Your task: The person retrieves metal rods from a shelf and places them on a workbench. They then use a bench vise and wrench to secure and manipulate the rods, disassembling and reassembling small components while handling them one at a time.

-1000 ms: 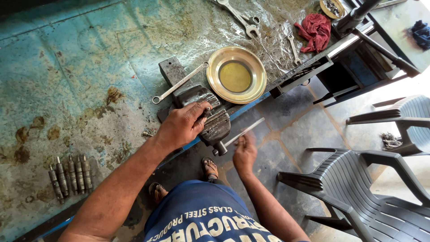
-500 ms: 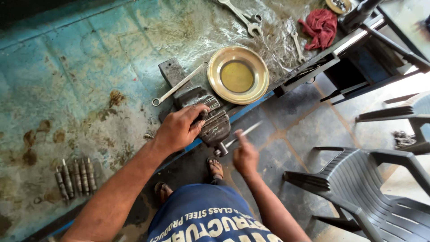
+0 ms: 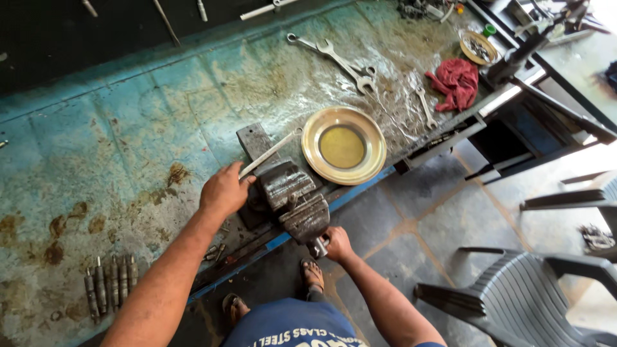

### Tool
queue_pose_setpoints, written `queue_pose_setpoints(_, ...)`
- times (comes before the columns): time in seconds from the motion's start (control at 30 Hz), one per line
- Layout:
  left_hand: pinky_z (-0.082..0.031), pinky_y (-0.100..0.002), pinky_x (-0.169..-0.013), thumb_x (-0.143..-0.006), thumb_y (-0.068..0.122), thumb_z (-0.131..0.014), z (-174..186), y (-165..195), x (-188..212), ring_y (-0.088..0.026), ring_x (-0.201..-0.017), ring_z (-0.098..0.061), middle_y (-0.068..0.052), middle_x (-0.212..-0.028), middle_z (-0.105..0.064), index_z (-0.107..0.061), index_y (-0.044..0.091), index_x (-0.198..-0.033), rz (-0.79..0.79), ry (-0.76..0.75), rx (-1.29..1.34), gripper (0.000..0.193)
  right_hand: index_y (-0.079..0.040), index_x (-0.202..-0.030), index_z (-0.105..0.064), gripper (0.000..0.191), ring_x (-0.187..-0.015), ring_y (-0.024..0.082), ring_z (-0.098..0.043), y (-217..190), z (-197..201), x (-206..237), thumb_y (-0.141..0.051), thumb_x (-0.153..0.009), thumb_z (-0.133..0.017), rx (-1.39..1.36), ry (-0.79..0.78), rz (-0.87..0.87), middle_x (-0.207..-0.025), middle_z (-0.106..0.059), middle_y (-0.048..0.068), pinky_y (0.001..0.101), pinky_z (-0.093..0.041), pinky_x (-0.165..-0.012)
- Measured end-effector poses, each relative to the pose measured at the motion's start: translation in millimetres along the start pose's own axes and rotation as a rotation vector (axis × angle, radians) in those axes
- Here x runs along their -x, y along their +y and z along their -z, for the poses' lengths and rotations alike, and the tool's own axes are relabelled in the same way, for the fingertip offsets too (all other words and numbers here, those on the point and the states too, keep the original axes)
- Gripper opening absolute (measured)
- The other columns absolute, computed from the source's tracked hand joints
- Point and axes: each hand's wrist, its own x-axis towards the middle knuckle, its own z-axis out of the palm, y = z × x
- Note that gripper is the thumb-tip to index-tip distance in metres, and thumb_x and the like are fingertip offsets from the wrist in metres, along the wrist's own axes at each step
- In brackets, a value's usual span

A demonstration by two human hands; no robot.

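A grey bench vise (image 3: 292, 196) is bolted at the front edge of a worn blue-green metal workbench (image 3: 116, 148). My left hand (image 3: 223, 191) rests beside the vise's rear jaw, fingers curled at something between the jaws that I cannot make out. My right hand (image 3: 337, 243) grips the vise handle (image 3: 319, 246) below the front jaw. A long spanner (image 3: 270, 153) lies across the back of the vise. A round brass dish (image 3: 344, 146) with yellow liquid sits just right of the vise.
Several small metal cylinders (image 3: 109, 283) lie at the bench's left front. Spanners (image 3: 340, 61) and a red rag (image 3: 457, 82) lie farther back. Dark plastic chairs (image 3: 527, 295) stand on the tiled floor at right. My sandalled feet (image 3: 313, 273) show below.
My left hand slid from on top of the vise jaws to their left side. My right hand moved in from the handle's outer end to the screw head. The camera view shifted.
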Motion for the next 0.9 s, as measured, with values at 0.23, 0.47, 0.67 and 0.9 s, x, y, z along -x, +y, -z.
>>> queue_pose_setpoints(0.23,-0.055,-0.049,-0.085,-0.094,0.039,-0.066,-16,-21,-8,-0.040,-0.098,-0.071,-0.019,-0.100,-0.075,-0.076,0.012,-0.110,0.104,-0.023,0.194,0.034,-0.008,-0.082,-0.074,0.016,-0.072,0.037,-0.072,1,-20,14,-0.021,-0.073,-0.071,-0.202,0.008,-0.090,-0.080,-0.071,0.020,0.0477,-0.056,-0.067)
queue_pose_setpoints(0.47,-0.055,-0.046,-0.071,-0.093,0.038,-0.066,59,24,22,-0.030,-0.079,-0.073,-0.015,-0.085,-0.075,-0.075,0.011,-0.109,-0.066,-0.029,0.326,0.033,-0.008,-0.097,-0.071,0.023,-0.089,0.041,-0.066,-15,35,5,-0.013,-0.074,-0.069,0.119,-0.310,-0.018,-0.091,-0.071,0.020,0.0502,-0.054,-0.080)
queue_pose_setpoints(0.67,-0.052,-0.042,-0.061,-0.097,0.038,-0.061,104,103,62,-0.025,-0.061,-0.066,-0.008,-0.073,-0.073,-0.076,0.015,-0.110,-0.272,-0.209,0.255,0.031,-0.005,-0.125,-0.060,0.039,-0.103,0.037,-0.064,-119,173,-35,-0.021,-0.090,-0.066,0.657,0.668,0.557,-0.112,-0.067,0.019,0.0491,-0.048,-0.094)
queue_pose_setpoints(0.9,-0.052,-0.039,-0.066,-0.105,0.038,-0.049,74,120,72,-0.020,-0.068,-0.061,-0.008,-0.077,-0.068,-0.073,0.012,-0.120,-0.135,-0.074,0.649,0.039,-0.018,-0.133,-0.067,0.042,-0.079,0.021,-0.062,-161,219,-44,-0.012,-0.091,-0.067,0.728,0.172,0.480,-0.085,-0.062,0.001,0.0396,-0.048,-0.072)
